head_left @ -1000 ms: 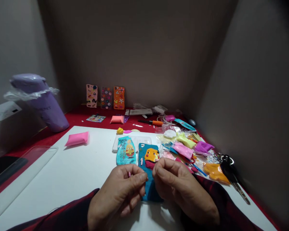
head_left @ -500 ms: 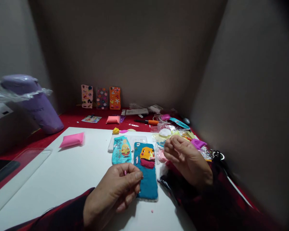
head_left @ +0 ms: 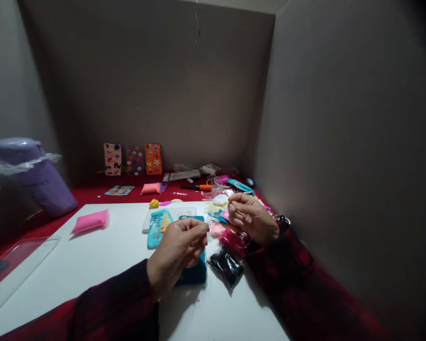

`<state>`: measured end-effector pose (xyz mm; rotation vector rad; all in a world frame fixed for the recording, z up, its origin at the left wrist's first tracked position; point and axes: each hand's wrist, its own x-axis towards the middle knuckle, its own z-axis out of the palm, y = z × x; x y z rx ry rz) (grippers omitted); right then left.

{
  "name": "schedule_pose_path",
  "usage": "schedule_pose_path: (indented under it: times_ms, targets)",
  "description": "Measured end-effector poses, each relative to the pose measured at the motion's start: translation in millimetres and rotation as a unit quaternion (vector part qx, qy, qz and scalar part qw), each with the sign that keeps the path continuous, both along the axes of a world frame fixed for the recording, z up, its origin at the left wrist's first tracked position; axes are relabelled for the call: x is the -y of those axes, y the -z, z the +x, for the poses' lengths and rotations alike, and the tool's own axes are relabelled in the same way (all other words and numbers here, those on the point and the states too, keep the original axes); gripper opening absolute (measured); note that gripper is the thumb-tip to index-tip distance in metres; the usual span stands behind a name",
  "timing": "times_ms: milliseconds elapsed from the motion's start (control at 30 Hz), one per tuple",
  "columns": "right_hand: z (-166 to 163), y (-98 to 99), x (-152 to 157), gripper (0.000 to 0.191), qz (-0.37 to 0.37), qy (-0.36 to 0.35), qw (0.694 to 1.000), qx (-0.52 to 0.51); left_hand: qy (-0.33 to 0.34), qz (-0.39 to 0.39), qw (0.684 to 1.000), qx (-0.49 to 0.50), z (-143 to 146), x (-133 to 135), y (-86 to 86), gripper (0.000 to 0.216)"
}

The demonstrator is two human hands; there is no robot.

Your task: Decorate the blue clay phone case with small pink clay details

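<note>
Hands L & R pinched, contents unclear, flat teal case under L, glossy pkts nr R

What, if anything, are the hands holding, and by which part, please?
It cannot be told: the left hand and right hand are curled and could hide something small.

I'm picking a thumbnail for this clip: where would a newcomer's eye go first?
Likely to the hands near the centre: the left hand, thumb and fingertips pinched, partly hides a teal case, while the right hand is raised to its right. Next, the big purple bottle at far left and bright pink packet on the white board. Behind, three decorated cases stand upright.
</note>
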<state>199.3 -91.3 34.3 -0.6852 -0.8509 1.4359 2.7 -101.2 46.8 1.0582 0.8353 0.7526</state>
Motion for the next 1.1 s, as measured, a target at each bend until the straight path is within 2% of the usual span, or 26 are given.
schedule_pose_path:
  times_ms: [167, 400, 500, 800, 967, 1100]
  targets:
    - [0.8, -0.7, 0.7, 0.026, -0.016, -0.043, 0.999, 0.015, 0.011, 0.027, 0.999, 0.037, 34.6, -7.4, 4.0, 0.025]
    - [-4.0, 4.0, -3.4, 0.029, -0.038, -0.079, 0.995, 0.043, 0.000, 0.013, 0.999, 0.031, 33.4, -7.2, 16.7, 0.026]
    - [-4.4, 4.2, -2.3, 0.034, -0.047, -0.075, 0.994, 0.059, 0.001, 0.010, 0.999, 0.034, 32.0, -8.2, 19.2, 0.026]
    - [-9.7, 1.8, 6.7, 0.023, -0.051, -0.022, 0.992, 0.117, -0.004, 0.019, 0.999, 0.046, 30.9, -9.6, 24.4, 0.025]
    - [-11.2, 1.7, 5.9, 0.029, -0.040, 0.000, 0.993, 0.111, -0.004, 0.016, 0.998, 0.055, 29.5, -8.6, 23.6, 0.024]
    - [-15.7, 3.1, 7.0, 0.024, -0.028, 0.000, 0.987, 0.159, -0.002, 0.010, 0.998, 0.060, 28.9, -9.6, 24.2, 0.023]
